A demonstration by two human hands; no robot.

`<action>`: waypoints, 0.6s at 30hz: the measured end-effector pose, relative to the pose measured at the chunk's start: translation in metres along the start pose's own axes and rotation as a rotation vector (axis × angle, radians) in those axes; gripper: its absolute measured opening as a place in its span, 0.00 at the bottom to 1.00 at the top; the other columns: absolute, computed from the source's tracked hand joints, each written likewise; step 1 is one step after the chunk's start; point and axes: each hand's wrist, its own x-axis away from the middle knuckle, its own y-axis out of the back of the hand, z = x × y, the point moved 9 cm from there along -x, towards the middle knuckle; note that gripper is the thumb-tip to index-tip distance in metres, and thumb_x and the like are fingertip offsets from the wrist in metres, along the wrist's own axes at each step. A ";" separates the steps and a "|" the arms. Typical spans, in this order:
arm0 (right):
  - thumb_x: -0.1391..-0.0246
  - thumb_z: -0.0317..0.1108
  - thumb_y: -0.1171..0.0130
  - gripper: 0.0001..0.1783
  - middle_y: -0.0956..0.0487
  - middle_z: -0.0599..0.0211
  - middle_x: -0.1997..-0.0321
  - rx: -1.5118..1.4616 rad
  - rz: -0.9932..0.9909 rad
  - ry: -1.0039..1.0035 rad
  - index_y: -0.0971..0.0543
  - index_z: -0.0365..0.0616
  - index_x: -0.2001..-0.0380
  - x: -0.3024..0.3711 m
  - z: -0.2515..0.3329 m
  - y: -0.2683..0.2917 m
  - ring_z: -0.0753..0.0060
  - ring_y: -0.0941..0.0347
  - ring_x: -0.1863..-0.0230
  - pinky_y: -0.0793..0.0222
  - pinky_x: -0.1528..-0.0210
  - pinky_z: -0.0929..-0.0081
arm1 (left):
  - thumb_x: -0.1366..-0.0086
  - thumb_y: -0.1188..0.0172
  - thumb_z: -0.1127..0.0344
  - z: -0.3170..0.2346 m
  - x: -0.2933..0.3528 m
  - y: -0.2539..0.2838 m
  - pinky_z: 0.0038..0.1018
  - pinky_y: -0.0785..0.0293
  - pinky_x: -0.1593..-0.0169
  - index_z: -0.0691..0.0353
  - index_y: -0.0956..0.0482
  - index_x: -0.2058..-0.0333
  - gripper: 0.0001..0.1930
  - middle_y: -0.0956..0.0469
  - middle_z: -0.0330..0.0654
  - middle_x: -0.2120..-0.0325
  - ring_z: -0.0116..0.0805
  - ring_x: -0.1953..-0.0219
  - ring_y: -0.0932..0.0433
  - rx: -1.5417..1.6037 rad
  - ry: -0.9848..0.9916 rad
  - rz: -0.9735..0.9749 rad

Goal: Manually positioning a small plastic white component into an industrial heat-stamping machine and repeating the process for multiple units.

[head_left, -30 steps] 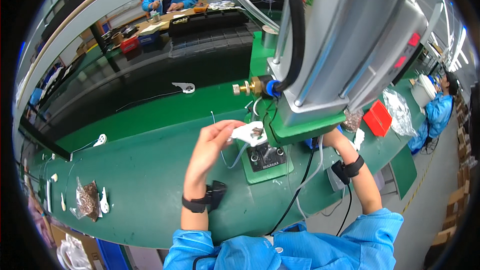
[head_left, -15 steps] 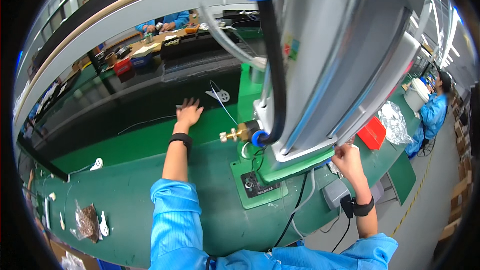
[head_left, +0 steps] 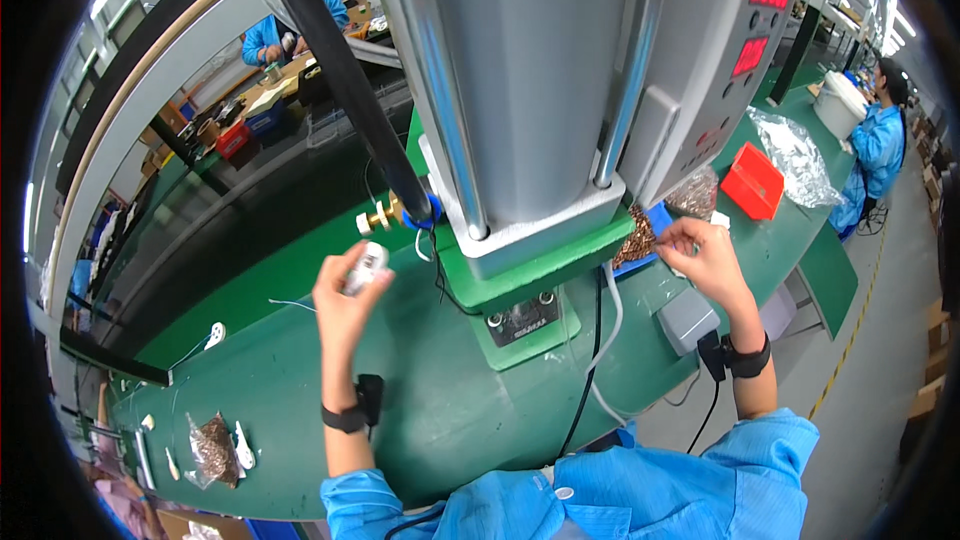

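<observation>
A tall grey press (head_left: 530, 80) stands on the green surface (head_left: 455, 420). Left of the press, the left hand (head_left: 342, 302) holds a white plastic part (head_left: 368, 268). Right of the press, the right hand (head_left: 706, 258) reaches to a blue tray (head_left: 658, 217) of small copper-coloured pieces (head_left: 632, 245), its fingertips bunched. Farther right of the press lie a red bin (head_left: 753, 182) and a crumpled clear bag (head_left: 800, 162); well left of it, a bag of brown pieces (head_left: 216, 452) lies just beside a white piece (head_left: 243, 448)

Piece (head_left: 368, 265) — white; small parts (head_left: 637, 240) — copper-brown; blue tray (head_left: 659, 217); orange-red bin (head_left: 755, 180); green tabletop (head_left: 450, 410)
</observation>
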 end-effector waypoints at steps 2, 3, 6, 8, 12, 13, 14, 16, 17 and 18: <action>0.60 0.29 0.40 0.08 0.24 0.66 0.80 -0.058 0.010 0.022 0.22 0.36 0.74 -0.003 0.008 -0.014 0.80 0.32 0.79 0.36 0.75 0.80 | 0.54 0.34 0.70 -0.047 0.029 -0.023 0.22 0.32 0.62 0.65 0.24 0.57 0.22 0.30 0.38 0.70 0.26 0.67 0.29 0.122 -0.127 0.103; 0.60 0.29 0.40 0.08 0.24 0.66 0.80 -0.086 0.013 0.044 0.22 0.36 0.74 -0.005 0.016 -0.018 0.79 0.32 0.79 0.35 0.75 0.80 | 0.54 0.34 0.71 -0.054 0.038 -0.036 0.22 0.32 0.61 0.66 0.24 0.58 0.21 0.30 0.39 0.69 0.27 0.66 0.29 0.179 -0.050 0.165; 0.60 0.28 0.40 0.08 0.24 0.66 0.79 -0.145 0.031 0.101 0.22 0.36 0.74 -0.001 0.035 -0.032 0.79 0.31 0.78 0.36 0.74 0.80 | 0.50 0.37 0.69 -0.064 0.053 -0.073 0.26 0.32 0.56 0.66 0.23 0.61 0.16 0.26 0.42 0.64 0.32 0.61 0.27 0.289 -0.002 0.308; 0.60 0.28 0.40 0.08 0.25 0.68 0.81 -0.173 0.041 0.129 0.22 0.36 0.74 0.003 0.040 -0.034 0.81 0.34 0.79 0.37 0.74 0.81 | 0.48 0.38 0.66 -0.085 0.055 -0.087 0.28 0.31 0.58 0.64 0.22 0.62 0.14 0.23 0.44 0.64 0.36 0.61 0.25 0.320 0.003 0.298; 0.60 0.28 0.39 0.08 0.26 0.69 0.80 -0.120 0.059 0.132 0.22 0.37 0.73 0.012 0.022 -0.029 0.80 0.35 0.79 0.38 0.74 0.81 | 0.49 0.36 0.67 -0.116 0.056 -0.109 0.25 0.31 0.56 0.67 0.24 0.57 0.19 0.21 0.46 0.64 0.30 0.63 0.23 0.000 -0.155 0.397; 0.60 0.28 0.39 0.08 0.26 0.69 0.80 -0.121 0.051 0.116 0.22 0.37 0.73 0.014 0.014 -0.027 0.80 0.36 0.79 0.38 0.74 0.81 | 0.50 0.36 0.67 -0.114 0.055 -0.110 0.25 0.31 0.56 0.67 0.24 0.58 0.20 0.21 0.45 0.64 0.30 0.63 0.23 0.027 -0.151 0.405; 0.60 0.28 0.39 0.08 0.26 0.69 0.80 -0.122 0.042 0.099 0.22 0.37 0.73 0.017 0.006 -0.025 0.80 0.36 0.80 0.38 0.74 0.81 | 0.51 0.35 0.66 -0.111 0.054 -0.110 0.24 0.31 0.56 0.66 0.24 0.58 0.20 0.21 0.45 0.63 0.30 0.63 0.23 0.055 -0.146 0.413; 0.59 0.27 0.40 0.07 0.26 0.69 0.80 -0.129 0.028 0.078 0.22 0.37 0.73 0.019 0.002 -0.023 0.80 0.36 0.79 0.38 0.74 0.81 | 0.51 0.34 0.66 -0.109 0.052 -0.110 0.24 0.31 0.56 0.67 0.24 0.59 0.20 0.21 0.44 0.63 0.29 0.63 0.23 0.085 -0.120 0.423; 0.59 0.27 0.40 0.07 0.26 0.69 0.80 -0.139 0.025 0.074 0.22 0.37 0.73 0.018 0.004 -0.023 0.81 0.36 0.79 0.38 0.74 0.81 | 0.52 0.34 0.66 -0.109 0.050 -0.108 0.24 0.31 0.56 0.67 0.24 0.59 0.20 0.21 0.44 0.63 0.28 0.63 0.24 0.082 -0.096 0.424; 0.59 0.27 0.40 0.07 0.26 0.69 0.80 -0.148 0.021 0.070 0.22 0.37 0.73 0.017 0.006 -0.023 0.81 0.36 0.79 0.38 0.74 0.81 | 0.52 0.34 0.66 -0.108 0.049 -0.107 0.24 0.31 0.56 0.67 0.24 0.59 0.21 0.21 0.43 0.63 0.27 0.63 0.24 0.079 -0.071 0.425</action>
